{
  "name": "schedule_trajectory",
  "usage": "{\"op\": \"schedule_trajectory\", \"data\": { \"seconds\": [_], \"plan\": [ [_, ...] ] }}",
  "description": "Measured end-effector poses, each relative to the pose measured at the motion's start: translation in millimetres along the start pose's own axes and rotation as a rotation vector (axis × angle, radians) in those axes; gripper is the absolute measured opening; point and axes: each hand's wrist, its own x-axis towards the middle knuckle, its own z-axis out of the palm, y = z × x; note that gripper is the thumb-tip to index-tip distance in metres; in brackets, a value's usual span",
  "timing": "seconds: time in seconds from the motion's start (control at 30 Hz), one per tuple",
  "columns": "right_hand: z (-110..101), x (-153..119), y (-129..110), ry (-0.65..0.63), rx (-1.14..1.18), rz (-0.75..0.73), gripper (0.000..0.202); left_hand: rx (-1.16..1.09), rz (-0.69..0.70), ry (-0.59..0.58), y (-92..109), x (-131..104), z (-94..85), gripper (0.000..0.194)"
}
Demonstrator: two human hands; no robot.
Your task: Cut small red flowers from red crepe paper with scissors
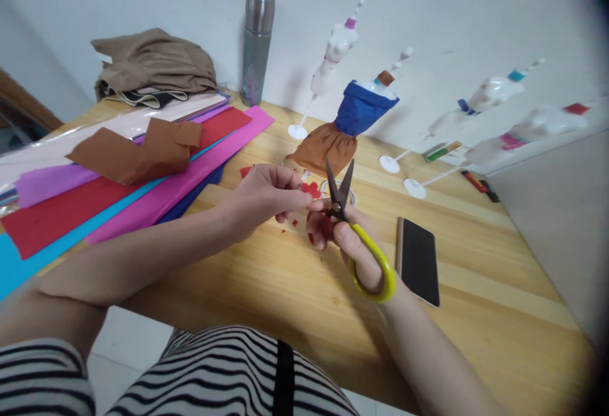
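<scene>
Between finger and thumb, my left hand [271, 197] pinches a small red flower-shaped piece [311, 190]. My right hand [354, 238] has its thumb through the yellow handle of the scissors [339, 203], whose dark blades stand apart and point up and away. Its fingertips are close to the red piece, and more red material shows against its curled fingers. Small red scraps [294, 222] lie on the wooden table [247, 283] below. Just behind the hands is a mini mannequin in a blue top [364, 108] and brown skirt [326, 148].
Coloured sheets [190, 169], a brown piece [137, 153] and folded cloth [157, 64] lie left. A bottle [258, 48] and several white mannequins [340, 42] stand behind. A phone [419, 260] lies right; a tape roll [353, 196] sits behind the scissors.
</scene>
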Motion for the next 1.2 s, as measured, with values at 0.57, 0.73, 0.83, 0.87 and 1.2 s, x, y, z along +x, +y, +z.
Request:
{"op": "schedule_trajectory", "data": {
  "seconds": [0.57,0.73,0.83,0.87,1.2],
  "plan": [
    [-3.0,-4.2,3.0,-0.216,-0.134,0.082,0.064,0.180,-0.055,0.042,11.3,-3.0,-5.1,0.012],
    [3.2,-6.6,2.6,-0.134,-0.140,0.044,0.064,0.175,-0.073,0.041,11.6,-2.6,-5.5,0.015],
    [4.3,-6.7,1.2,-0.133,-0.156,0.029,0.062,0.180,-0.088,0.044,8.4,0.8,-6.2,0.017],
    [3.4,-6.5,0.8,-0.153,-0.163,0.028,0.061,0.174,-0.084,0.038,7.2,2.0,-6.3,0.017],
    [4.4,-6.4,-2.5,-0.154,-0.146,0.083,0.063,0.280,-0.048,0.025,4.1,4.5,-7.6,0.017]
  ]
}}
